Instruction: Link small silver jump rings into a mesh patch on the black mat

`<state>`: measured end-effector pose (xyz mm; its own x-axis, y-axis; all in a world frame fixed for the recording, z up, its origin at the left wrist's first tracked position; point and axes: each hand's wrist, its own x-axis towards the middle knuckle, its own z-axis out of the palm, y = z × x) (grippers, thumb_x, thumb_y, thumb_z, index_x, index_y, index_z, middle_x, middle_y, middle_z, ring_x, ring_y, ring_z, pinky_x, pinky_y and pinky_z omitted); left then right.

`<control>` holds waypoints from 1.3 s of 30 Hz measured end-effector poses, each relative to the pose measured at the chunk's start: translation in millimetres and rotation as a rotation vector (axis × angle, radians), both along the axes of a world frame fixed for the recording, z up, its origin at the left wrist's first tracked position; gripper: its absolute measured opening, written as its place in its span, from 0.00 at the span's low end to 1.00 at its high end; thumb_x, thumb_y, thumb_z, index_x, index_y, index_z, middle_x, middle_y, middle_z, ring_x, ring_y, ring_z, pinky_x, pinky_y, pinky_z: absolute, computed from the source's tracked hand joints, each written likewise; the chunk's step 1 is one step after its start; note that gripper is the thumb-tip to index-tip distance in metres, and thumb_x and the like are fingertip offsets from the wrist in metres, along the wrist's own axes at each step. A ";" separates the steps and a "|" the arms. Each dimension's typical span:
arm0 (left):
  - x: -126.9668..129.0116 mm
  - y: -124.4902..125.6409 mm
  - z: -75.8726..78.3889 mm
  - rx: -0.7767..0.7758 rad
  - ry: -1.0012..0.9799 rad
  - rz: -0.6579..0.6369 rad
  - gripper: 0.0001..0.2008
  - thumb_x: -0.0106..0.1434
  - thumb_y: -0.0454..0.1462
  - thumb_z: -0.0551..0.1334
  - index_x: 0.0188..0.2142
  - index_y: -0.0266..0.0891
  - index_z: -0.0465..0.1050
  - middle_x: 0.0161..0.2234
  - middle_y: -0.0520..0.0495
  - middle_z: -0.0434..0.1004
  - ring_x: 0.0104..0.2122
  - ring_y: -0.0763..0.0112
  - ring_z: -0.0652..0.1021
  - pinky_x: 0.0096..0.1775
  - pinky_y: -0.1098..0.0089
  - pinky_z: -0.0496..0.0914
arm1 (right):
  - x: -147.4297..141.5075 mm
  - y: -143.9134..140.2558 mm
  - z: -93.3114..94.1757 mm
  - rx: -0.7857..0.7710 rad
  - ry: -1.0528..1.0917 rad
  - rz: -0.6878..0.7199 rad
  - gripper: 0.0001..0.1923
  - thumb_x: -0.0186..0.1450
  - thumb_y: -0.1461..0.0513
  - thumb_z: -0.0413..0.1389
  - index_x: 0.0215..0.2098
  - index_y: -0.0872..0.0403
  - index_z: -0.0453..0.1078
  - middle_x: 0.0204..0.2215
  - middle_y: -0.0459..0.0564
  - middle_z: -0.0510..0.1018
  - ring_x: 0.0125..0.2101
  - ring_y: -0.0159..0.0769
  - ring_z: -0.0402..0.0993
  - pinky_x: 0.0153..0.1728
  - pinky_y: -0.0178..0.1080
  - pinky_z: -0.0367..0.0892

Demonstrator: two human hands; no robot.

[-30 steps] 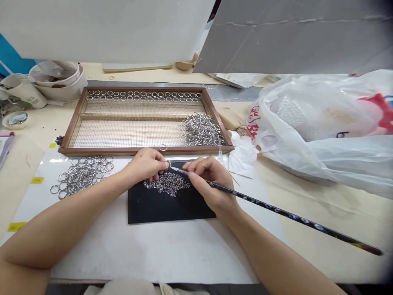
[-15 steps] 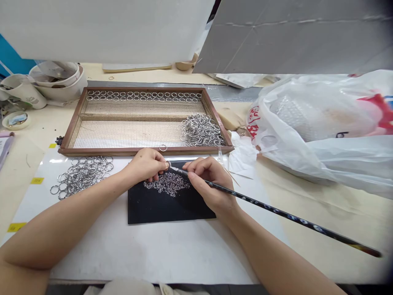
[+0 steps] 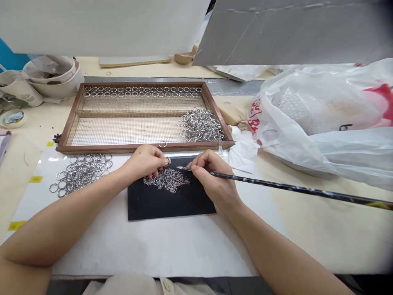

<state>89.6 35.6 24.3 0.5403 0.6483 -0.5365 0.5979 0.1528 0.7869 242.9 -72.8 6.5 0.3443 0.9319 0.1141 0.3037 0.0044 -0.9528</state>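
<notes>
Over the top of a black mat (image 3: 172, 207), my left hand (image 3: 147, 160) pinches a small silver ring (image 3: 168, 161) between thumb and fingers. Its far part is covered by the fingertips. My right hand (image 3: 211, 172) grips a long, dark, speckled stick (image 3: 276, 186) with a pale pointed tip, much like a picking pencil. That tip is a short gap right of the ring. Below both hands, a spread of tiny shiny stones or beads (image 3: 168, 180) lies on the mat. A heap of silver rings (image 3: 86, 172) rests left of the mat.
Beyond the mat stands a wooden-framed mesh tray (image 3: 144, 148), with ring rows (image 3: 141, 91) along its back and a ring pile (image 3: 201, 125) at right. One loose ring (image 3: 162, 144) sits on its front edge. A plastic bag (image 3: 319, 123) fills the right; bowls (image 3: 58, 82) stand left.
The stick's tip has moved away from the ring, to the right, and the stick now lies at a flatter angle. My left hand keeps its pinch. The view has shifted slightly.
</notes>
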 end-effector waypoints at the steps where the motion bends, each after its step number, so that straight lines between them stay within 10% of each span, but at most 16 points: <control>1: 0.1 -0.2 0.3 0.002 -0.003 0.002 0.07 0.56 0.35 0.61 0.22 0.35 0.70 0.19 0.50 0.69 0.16 0.79 0.71 0.17 0.77 0.63 | 0.2 0.3 -0.1 -0.024 -0.007 -0.006 0.11 0.55 0.68 0.53 0.21 0.51 0.55 0.20 0.42 0.65 0.28 0.35 0.69 0.29 0.39 0.61; 20: 0.9 -0.1 -3.9 0.019 -0.028 0.019 0.07 0.54 0.36 0.61 0.21 0.37 0.70 0.16 0.49 0.70 0.15 0.76 0.71 0.16 0.75 0.62 | -1.1 2.1 0.2 -0.083 -0.056 0.034 0.10 0.54 0.67 0.51 0.20 0.52 0.54 0.20 0.42 0.65 0.26 0.33 0.65 0.26 0.38 0.58; 39: -0.6 0.2 -0.6 -0.001 0.001 -0.022 0.10 0.57 0.36 0.60 0.21 0.36 0.68 0.12 0.53 0.67 0.11 0.80 0.66 0.16 0.77 0.61 | -8.1 -1.7 -3.6 0.264 0.024 0.080 0.09 0.61 0.67 0.53 0.26 0.51 0.58 0.23 0.42 0.69 0.26 0.31 0.69 0.26 0.38 0.64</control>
<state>88.9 35.8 23.7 0.5538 0.6357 -0.5377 0.6017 0.1408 0.7862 234.7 -74.5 2.9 0.2761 0.8954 0.3495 0.2693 0.2770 -0.9224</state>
